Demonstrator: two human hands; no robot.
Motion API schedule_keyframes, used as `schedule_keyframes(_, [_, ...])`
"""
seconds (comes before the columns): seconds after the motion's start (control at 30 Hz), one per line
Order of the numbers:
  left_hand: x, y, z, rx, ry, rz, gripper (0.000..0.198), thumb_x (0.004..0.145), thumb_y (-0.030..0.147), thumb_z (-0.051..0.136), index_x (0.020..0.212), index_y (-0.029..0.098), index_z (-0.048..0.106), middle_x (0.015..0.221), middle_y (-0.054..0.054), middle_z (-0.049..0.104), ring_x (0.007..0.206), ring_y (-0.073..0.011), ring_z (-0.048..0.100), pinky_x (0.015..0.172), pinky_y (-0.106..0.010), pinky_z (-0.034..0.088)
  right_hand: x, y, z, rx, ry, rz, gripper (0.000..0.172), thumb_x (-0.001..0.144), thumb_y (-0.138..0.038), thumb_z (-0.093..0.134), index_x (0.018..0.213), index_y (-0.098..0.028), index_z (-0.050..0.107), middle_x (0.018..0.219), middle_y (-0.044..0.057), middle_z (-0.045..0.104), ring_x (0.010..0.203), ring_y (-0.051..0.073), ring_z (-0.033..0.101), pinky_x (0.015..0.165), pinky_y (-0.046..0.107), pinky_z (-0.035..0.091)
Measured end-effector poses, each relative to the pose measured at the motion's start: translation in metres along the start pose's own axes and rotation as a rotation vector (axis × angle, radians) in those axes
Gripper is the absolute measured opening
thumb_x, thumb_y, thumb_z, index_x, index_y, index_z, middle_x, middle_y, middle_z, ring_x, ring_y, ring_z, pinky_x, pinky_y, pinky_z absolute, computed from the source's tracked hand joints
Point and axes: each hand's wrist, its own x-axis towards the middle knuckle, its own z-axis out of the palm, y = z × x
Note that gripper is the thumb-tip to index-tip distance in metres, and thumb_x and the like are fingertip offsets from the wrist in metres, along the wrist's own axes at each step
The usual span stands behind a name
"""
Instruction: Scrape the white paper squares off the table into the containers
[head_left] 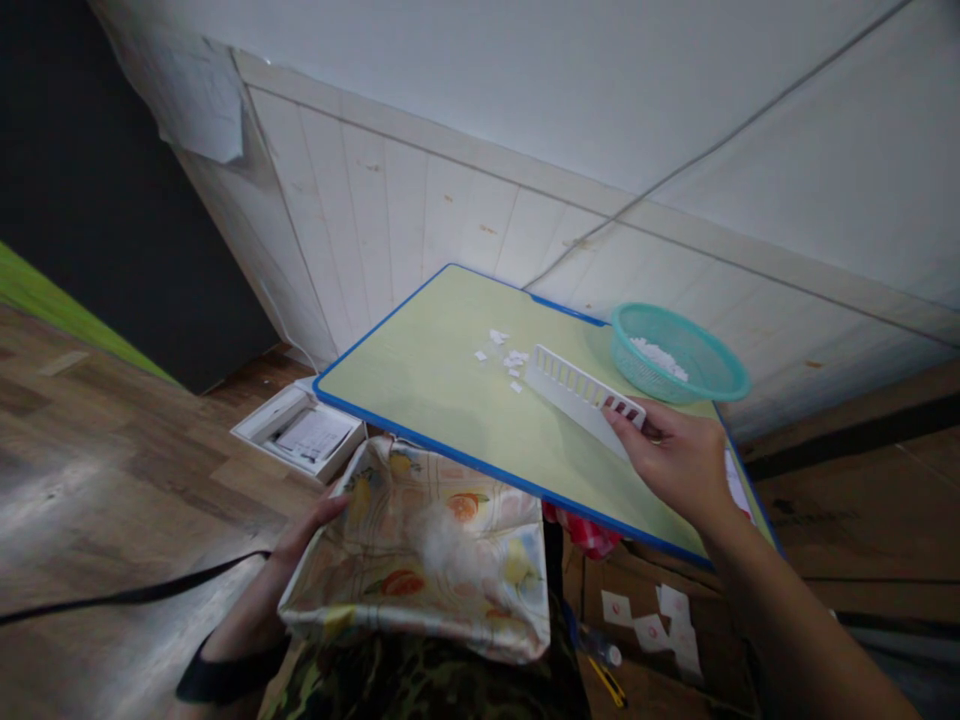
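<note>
My right hand [671,455] grips one end of a white slotted plastic strip [574,395], its long edge down on the pale green tabletop [420,360]. Beyond the strip's far end lie several small white pieces [514,360], scattered on the table. My left hand [311,525] is closed on the left rim of a fruit-print, cloth-lined box [487,520], thumb over the edge. That box sits over my lap, below the table's front edge, with a clump of white fluffy material [450,545] inside.
A turquoise plastic basket [682,350] holding white bits stands at the table's back right. An open white box [300,430] is on the floor at left. Printed paper squares [652,632], a small clear bottle [602,648] and a yellow cutter [607,682] lie low at right.
</note>
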Motion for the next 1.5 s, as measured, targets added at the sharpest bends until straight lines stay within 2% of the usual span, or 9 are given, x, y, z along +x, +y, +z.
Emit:
schedule_keyframes(0.2, [0.001, -0.001, 0.0, 0.038, 0.023, 0.017, 0.053, 0.078, 0.029, 0.072, 0.128, 0.015, 0.065, 0.076, -0.008, 0.082, 0.067, -0.0314, 0.077, 0.057, -0.037, 0.062, -0.007, -0.004, 0.001, 0.052, 0.034, -0.019, 0.02, 0.084, -0.03, 0.065, 0.096, -0.019, 0.076, 0.075, 0.001, 0.076, 0.059, 0.015, 0.069, 0.056, 0.024, 0.049])
schedule_keyframes(0.33, [0.003, -0.003, -0.003, 0.001, -0.02, -0.027, 0.054, 0.079, 0.029, 0.07, 0.131, 0.015, 0.062, 0.082, -0.01, 0.082, 0.07, -0.0333, 0.077, 0.061, -0.042, 0.062, -0.01, -0.007, 0.002, 0.049, 0.007, -0.063, 0.02, 0.085, -0.029, 0.064, 0.098, -0.02, 0.076, 0.077, 0.001, 0.077, 0.061, 0.016, 0.071, 0.056, 0.024, 0.049])
schedule_keyframes(0.6, [-0.001, 0.0, 0.002, 0.039, 0.02, 0.01, 0.053, 0.077, 0.027, 0.072, 0.128, 0.015, 0.065, 0.077, -0.009, 0.082, 0.065, -0.031, 0.076, 0.058, -0.037, 0.061, -0.01, -0.011, -0.002, 0.087, -0.012, -0.012, 0.02, 0.085, -0.031, 0.064, 0.094, -0.019, 0.077, 0.075, 0.004, 0.077, 0.06, 0.018, 0.071, 0.055, 0.025, 0.051])
schedule_keyframes(0.77, [-0.003, 0.003, 0.004, 0.026, 0.055, 0.058, 0.046, 0.076, 0.026, 0.073, 0.121, 0.019, 0.07, 0.066, -0.003, 0.08, 0.057, -0.0261, 0.074, 0.055, -0.031, 0.059, -0.013, -0.013, 0.0, 0.085, -0.031, -0.017, 0.02, 0.086, -0.031, 0.062, 0.093, -0.019, 0.077, 0.076, 0.004, 0.077, 0.061, 0.018, 0.071, 0.055, 0.025, 0.052])
schedule_keyframes(0.97, [-0.007, 0.006, 0.008, 0.037, 0.051, 0.002, 0.049, 0.074, 0.026, 0.073, 0.122, 0.017, 0.07, 0.067, -0.005, 0.08, 0.059, -0.0279, 0.074, 0.057, -0.034, 0.06, -0.016, -0.024, 0.005, 0.143, -0.019, 0.005, 0.021, 0.086, -0.03, 0.062, 0.091, -0.017, 0.077, 0.079, 0.005, 0.078, 0.056, 0.017, 0.07, 0.053, 0.024, 0.051])
schedule_keyframes(1.07, [-0.01, 0.008, 0.013, 0.02, 0.101, 0.053, 0.047, 0.076, 0.027, 0.072, 0.122, 0.016, 0.069, 0.064, -0.003, 0.079, 0.055, -0.0244, 0.073, 0.055, -0.03, 0.058, -0.017, -0.029, 0.007, 0.134, -0.007, 0.019, 0.022, 0.087, -0.03, 0.061, 0.091, -0.016, 0.077, 0.073, 0.005, 0.077, 0.054, 0.016, 0.069, 0.053, 0.024, 0.052])
schedule_keyframes(1.13, [-0.01, 0.008, 0.012, 0.031, 0.109, 0.05, 0.049, 0.077, 0.027, 0.071, 0.124, 0.015, 0.068, 0.067, -0.004, 0.08, 0.056, -0.0252, 0.073, 0.056, -0.031, 0.058, -0.018, -0.034, 0.008, 0.141, -0.01, 0.018, 0.022, 0.087, -0.029, 0.06, 0.091, -0.017, 0.077, 0.07, 0.004, 0.076, 0.052, 0.016, 0.068, 0.054, 0.024, 0.053])
schedule_keyframes(1.27, [-0.004, 0.003, 0.004, 0.026, 0.04, -0.037, 0.052, 0.077, 0.028, 0.071, 0.126, 0.013, 0.066, 0.081, -0.011, 0.082, 0.07, -0.0323, 0.076, 0.063, -0.039, 0.061, -0.016, -0.044, 0.018, 0.201, -0.027, -0.008, 0.021, 0.087, -0.028, 0.059, 0.092, -0.019, 0.077, 0.076, 0.003, 0.077, 0.056, 0.016, 0.07, 0.055, 0.024, 0.054])
schedule_keyframes(1.5, [-0.001, 0.0, -0.001, -0.001, 0.027, -0.01, 0.045, 0.076, 0.026, 0.071, 0.12, 0.014, 0.07, 0.077, -0.01, 0.082, 0.07, -0.0319, 0.077, 0.06, -0.036, 0.06, 0.013, -0.044, 0.054, 0.357, 0.009, 0.002, 0.023, 0.087, -0.03, 0.06, 0.099, -0.02, 0.077, 0.089, 0.004, 0.078, 0.068, 0.018, 0.072, 0.064, 0.027, 0.056])
